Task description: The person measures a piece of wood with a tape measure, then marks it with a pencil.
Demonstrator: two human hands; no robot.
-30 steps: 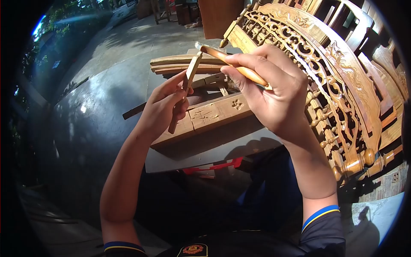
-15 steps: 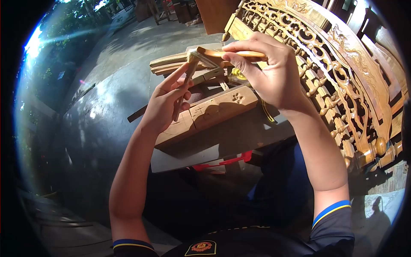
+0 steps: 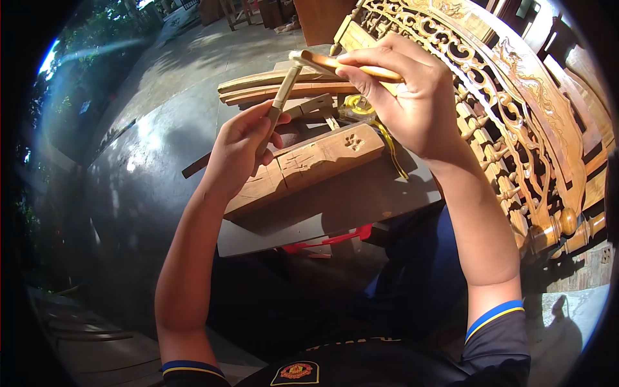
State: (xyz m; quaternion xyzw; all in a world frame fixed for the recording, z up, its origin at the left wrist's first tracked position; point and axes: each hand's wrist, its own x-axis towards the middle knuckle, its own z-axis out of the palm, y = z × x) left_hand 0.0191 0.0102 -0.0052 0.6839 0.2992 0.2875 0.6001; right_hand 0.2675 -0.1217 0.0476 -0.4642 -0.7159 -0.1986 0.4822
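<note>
My right hand (image 3: 412,90) is closed round the wooden handle of a brush (image 3: 329,63). The pale head of that brush meets the upper end of a slim wooden stick (image 3: 285,88), which is lighter toward its top. My left hand (image 3: 242,145) grips the stick lower down and holds it tilted upright. Below both hands, a long wooden block (image 3: 316,161) lies on a grey board (image 3: 309,227); a flower-shaped group of hollows and some grooves are cut into its top.
Behind the block lie several wooden strips (image 3: 264,89) and a yellow tape measure (image 3: 358,105) with its tape hanging out. A carved wooden furniture panel (image 3: 503,97) leans along the right side. Something red (image 3: 329,240) shows under the board's front edge.
The brush head has gone from lower on the stick to its top end, and more of the stick's pale upper part shows. My left hand sits slightly lower; the view has shifted a little.
</note>
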